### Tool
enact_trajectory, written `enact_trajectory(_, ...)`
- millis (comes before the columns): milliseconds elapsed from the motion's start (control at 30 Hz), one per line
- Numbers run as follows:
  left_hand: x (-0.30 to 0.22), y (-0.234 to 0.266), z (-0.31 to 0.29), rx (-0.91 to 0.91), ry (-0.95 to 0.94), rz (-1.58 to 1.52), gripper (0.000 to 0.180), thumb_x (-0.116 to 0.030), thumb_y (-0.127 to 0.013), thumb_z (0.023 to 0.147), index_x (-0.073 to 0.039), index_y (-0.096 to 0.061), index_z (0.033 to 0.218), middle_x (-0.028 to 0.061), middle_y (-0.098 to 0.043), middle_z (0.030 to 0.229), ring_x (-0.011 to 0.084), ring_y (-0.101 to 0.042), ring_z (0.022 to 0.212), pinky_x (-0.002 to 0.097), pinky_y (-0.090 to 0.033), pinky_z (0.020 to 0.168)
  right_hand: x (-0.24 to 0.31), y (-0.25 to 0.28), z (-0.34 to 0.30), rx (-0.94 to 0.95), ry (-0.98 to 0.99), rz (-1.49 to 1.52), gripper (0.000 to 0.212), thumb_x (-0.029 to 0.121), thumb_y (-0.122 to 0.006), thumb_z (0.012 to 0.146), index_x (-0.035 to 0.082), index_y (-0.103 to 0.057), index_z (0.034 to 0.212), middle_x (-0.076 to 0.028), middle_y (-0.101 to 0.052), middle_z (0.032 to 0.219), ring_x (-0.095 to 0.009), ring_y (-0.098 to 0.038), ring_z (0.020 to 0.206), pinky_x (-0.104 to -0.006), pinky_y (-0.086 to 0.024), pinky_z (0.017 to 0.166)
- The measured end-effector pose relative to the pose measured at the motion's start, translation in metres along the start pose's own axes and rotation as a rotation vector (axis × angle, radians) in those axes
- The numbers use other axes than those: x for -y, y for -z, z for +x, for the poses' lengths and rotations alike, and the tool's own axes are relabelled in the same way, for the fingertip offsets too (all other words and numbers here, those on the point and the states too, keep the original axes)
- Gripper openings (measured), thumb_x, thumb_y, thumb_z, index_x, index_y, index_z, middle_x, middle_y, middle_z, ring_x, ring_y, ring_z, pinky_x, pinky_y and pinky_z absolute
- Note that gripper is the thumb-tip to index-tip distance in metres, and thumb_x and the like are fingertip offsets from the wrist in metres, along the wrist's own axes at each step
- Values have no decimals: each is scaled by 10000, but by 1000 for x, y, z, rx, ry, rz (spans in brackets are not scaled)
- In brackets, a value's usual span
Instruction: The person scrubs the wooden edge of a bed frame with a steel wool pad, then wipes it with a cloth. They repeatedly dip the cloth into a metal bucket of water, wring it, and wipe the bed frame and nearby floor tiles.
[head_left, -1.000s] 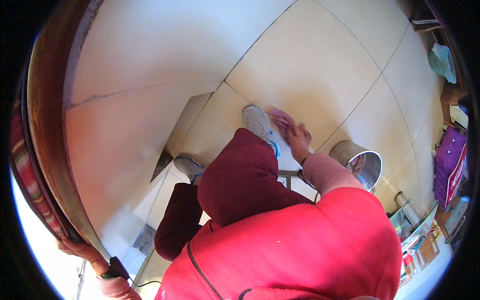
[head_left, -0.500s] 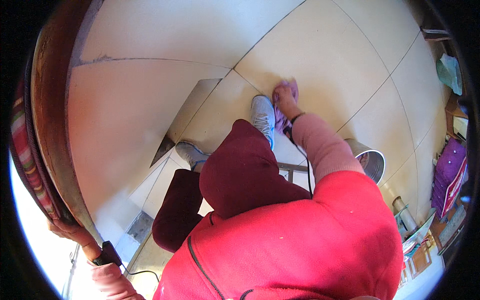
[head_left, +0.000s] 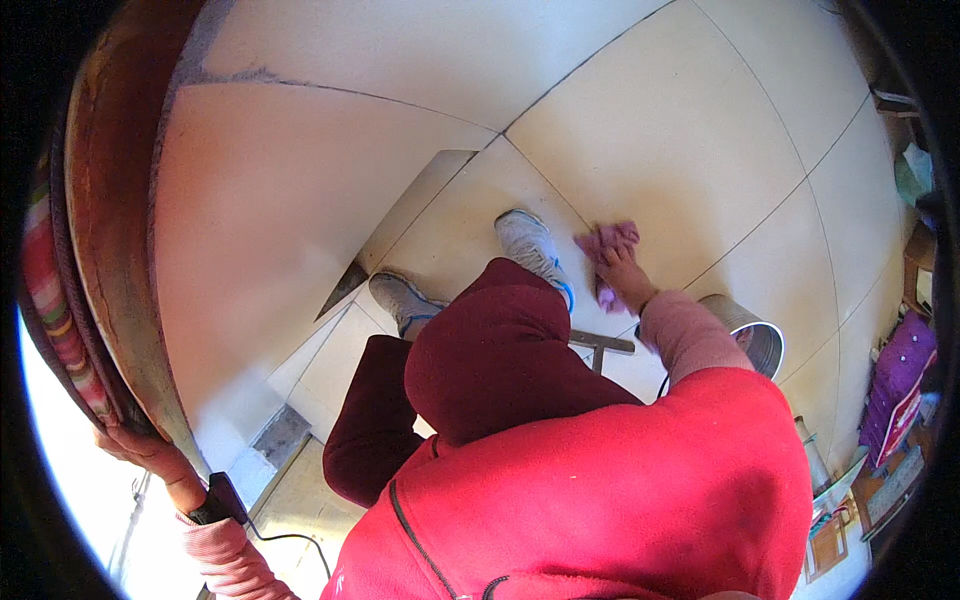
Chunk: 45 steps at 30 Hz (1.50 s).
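Note:
My right hand (head_left: 625,280) presses a crumpled purple cloth (head_left: 612,238) against the tiled floor, its fingers bent over the fabric. The cloth lies spread to both sides of the hand, just right of my shoe (head_left: 530,240). At the far left, my left hand (head_left: 152,455) grips the lower end of a brown wooden frame (head_left: 105,200). Striped fabric (head_left: 70,335) runs along that frame, and some of the fingers are hidden behind it. A dark band with a small box and a cable is on my left wrist.
A metal bucket (head_left: 755,335) stands beside my right forearm. A metal bar (head_left: 603,342) shows by my knee. Along the right edge are a purple item (head_left: 897,385), a greenish bag (head_left: 913,175) and wooden furniture. A pale upright panel (head_left: 300,210) rises at left.
My right hand and the cloth have moved right and toward me over the floor, away from my shoe. The view has shifted slightly. My left hand keeps its hold.

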<state>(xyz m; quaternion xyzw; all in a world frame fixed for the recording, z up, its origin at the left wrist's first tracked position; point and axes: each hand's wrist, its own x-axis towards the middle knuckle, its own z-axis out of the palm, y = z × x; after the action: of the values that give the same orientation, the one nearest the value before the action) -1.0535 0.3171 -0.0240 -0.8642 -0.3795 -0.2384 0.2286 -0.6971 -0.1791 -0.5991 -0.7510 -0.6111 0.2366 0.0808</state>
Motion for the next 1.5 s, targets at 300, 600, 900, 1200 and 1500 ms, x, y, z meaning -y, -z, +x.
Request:
enact_trajectory(300,19,2,-6,-2,46,-40,515,-403,-344,1070,14,-431,1359,167,-486,1247,272,-484,1174,419,-384,1010,7,77,246,-208,81,-51,381,128,-537,864,113,-645,1229,-85,-544,1317,-341,-412,1319,-464,-405,1070)
enact_trajectory(600,-11,4,-3,17,181,-174,557,-483,-317,1057,-9,-412,1333,136,-431,1214,242,-443,1187,406,-337,1034,-5,40,56,-36,-114,-57,541,132,-538,889,149,-482,1427,-66,-320,1565,-379,-226,1465,-567,-346,1116)
enact_trajectory(900,1,4,-7,45,32,-45,513,-437,-301,1071,-20,-402,1351,142,-425,1239,248,-425,1216,400,-316,1055,-23,26,51,-234,-669,229,479,69,-551,874,97,-533,1352,-193,-367,1498,-428,-406,1294,-475,-404,1070)
enact_trajectory(1200,2,6,-8,21,172,-120,561,-425,-374,1051,26,-405,1383,149,-450,1291,267,-448,1231,417,-352,1038,23,30,271,-340,62,-192,369,254,-564,903,90,-623,1227,-179,-625,1205,-369,-588,1118,-456,-466,945)
enact_trajectory(1500,-4,3,-4,34,-6,15,488,-393,-353,1063,10,-498,1298,177,-494,1240,300,-471,1190,411,-344,1036,75,40,284,-30,146,316,396,75,-631,810,43,-595,1203,-198,-567,1298,-406,-584,1116,-451,-510,903)
